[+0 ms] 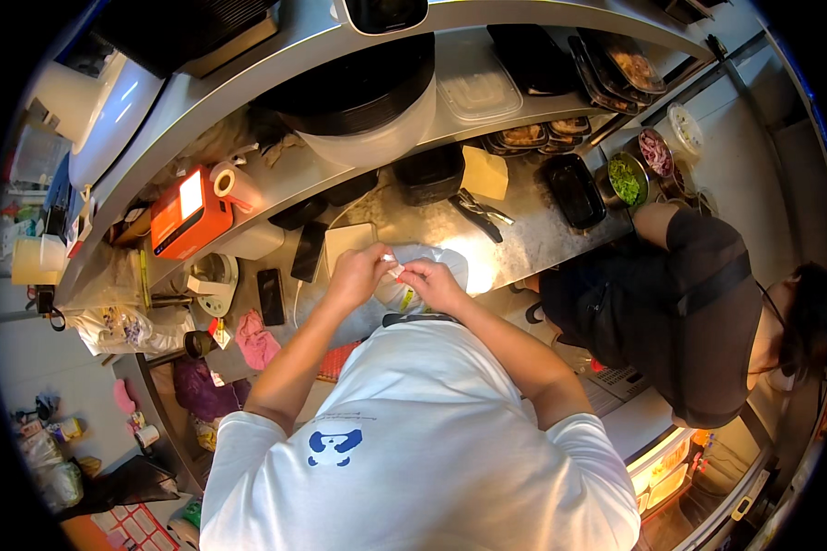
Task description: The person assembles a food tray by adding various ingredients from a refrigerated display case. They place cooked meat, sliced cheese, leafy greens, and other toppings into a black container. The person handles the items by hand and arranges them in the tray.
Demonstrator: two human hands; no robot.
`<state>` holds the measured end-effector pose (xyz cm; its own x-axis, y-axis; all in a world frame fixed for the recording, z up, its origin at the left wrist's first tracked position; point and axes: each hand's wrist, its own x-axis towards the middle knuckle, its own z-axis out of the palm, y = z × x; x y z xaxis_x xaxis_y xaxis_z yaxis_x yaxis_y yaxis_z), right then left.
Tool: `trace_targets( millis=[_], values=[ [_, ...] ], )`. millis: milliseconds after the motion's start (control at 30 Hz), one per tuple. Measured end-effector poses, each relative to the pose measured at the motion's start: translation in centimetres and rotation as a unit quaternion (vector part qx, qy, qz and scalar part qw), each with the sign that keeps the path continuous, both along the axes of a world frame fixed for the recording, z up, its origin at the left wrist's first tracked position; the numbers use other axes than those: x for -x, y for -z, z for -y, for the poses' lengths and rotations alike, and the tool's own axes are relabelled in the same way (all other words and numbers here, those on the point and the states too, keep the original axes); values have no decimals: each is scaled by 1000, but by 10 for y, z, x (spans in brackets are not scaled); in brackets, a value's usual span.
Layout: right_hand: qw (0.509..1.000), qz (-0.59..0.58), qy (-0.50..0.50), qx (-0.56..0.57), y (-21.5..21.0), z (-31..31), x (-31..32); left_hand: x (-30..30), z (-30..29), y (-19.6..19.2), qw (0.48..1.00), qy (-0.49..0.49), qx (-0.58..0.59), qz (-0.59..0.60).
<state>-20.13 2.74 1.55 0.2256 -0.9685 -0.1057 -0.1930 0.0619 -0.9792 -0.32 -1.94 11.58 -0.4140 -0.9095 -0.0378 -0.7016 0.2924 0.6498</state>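
Both hands meet at the near edge of the metal counter, over a pale translucent plastic bag (444,264) with something inside that I cannot make out. My left hand (362,277) is closed in a pinch on a small white twist of the bag. From the other side, my right hand (435,283) pinches the same twist, fingertips almost touching the left ones. A yellow mark shows on the bag below the fingers. Right behind my left hand lies a flat, cream-coloured square (347,241).
Black-handled tongs (478,218) and an empty black tray (573,191) lie farther back. Two phones, one dark (270,296), rest left near a pink cloth (256,340) and an orange printer (193,213). A co-worker (680,303) bends close on my right. A shelf (469,119) overhangs the counter.
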Motion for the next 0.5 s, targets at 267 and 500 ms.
trace_targets(
  millis=[267, 500],
  values=[
    [990, -100, 20, 93, 5, 3, -8, -8, 2, 44, 968, -86, -199, -126],
    [949, -184, 10, 256, -60, -4, -7, -5, -2, 50, 898, -197, -305, -248]
  ],
)
